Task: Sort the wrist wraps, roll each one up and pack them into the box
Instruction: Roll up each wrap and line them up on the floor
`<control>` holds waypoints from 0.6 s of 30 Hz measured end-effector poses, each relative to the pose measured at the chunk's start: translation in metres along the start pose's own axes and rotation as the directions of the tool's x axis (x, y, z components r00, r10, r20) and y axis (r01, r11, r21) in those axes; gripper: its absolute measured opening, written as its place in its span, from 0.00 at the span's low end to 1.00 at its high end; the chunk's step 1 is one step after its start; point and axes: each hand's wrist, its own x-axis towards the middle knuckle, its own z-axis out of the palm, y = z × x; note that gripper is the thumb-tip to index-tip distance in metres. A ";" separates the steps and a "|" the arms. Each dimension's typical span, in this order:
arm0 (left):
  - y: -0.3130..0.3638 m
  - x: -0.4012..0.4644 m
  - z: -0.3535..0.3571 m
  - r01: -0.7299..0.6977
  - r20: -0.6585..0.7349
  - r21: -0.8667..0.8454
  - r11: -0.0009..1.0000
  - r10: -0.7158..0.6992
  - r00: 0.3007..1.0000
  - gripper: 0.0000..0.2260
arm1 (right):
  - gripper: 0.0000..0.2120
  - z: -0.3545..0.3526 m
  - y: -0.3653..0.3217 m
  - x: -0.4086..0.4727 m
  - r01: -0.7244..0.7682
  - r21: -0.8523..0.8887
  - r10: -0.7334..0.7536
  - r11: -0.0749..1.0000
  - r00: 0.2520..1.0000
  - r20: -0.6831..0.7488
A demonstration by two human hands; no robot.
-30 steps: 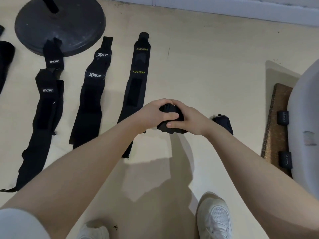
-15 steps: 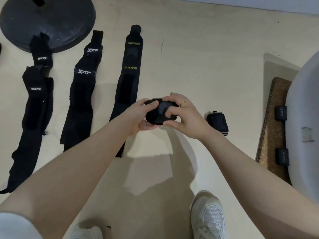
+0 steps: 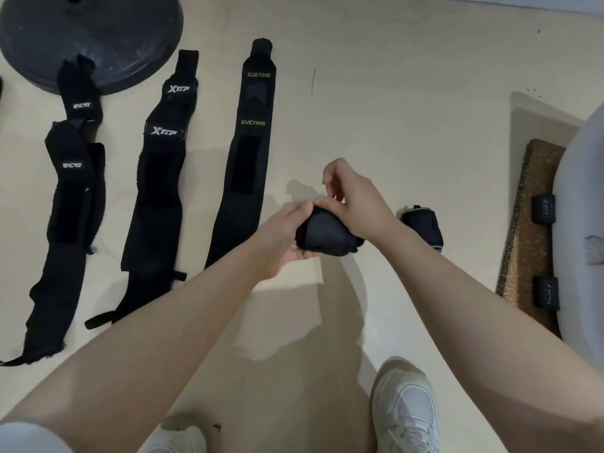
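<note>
A rolled black wrist wrap [image 3: 325, 235] is held above the floor between both hands. My left hand [image 3: 284, 235] cups it from below and the left side. My right hand [image 3: 353, 197] pinches its top edge with thumb and finger, the other fingers raised. A second rolled wrap [image 3: 423, 225] lies on the floor just right of my right wrist. Flat on the floor to the left lie a XUEYING wrap [image 3: 248, 165], an XTEP wrap [image 3: 160, 191] and ENCYO wraps [image 3: 65, 217]. No box shows in view.
A round dark weight plate [image 3: 98, 31] sits at the top left, under one wrap's end. A brown cork mat [image 3: 529, 230] with two black straps [image 3: 544, 209] lies at the right, beside a pale grey rounded object [image 3: 585, 223]. My white shoes [image 3: 405, 410] stand below.
My right hand has lifted its fingers off the roll and now pinches only the top edge. The roll has turned in my left palm, and the view has shifted slightly.
</note>
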 end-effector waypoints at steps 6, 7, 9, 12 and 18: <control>0.008 0.000 0.005 -0.039 0.042 0.062 0.997 0.036 0.998 0.15 | 0.15 -0.005 0.008 0.003 -0.307 0.150 0.297 0.940 0.951 0.087; 0.011 0.000 0.005 -0.039 0.058 0.098 0.994 0.033 0.998 0.14 | 0.14 -0.002 0.008 0.003 -0.344 0.157 0.331 0.926 0.938 0.106; 0.009 0.001 0.005 -0.061 0.097 0.164 0.985 0.046 0.994 0.09 | 0.12 0.002 0.005 0.004 -0.384 0.140 0.374 0.913 0.923 0.089; 0.006 0.006 0.003 -0.098 0.039 0.165 0.981 0.093 0.995 0.10 | 0.19 0.002 0.004 0.002 -0.468 0.275 0.458 0.840 0.883 0.105; 0.002 0.018 -0.001 -0.047 -0.057 0.311 0.949 0.068 0.996 0.15 | 0.13 0.001 0.025 -0.025 -0.552 0.517 0.355 0.654 0.827 0.435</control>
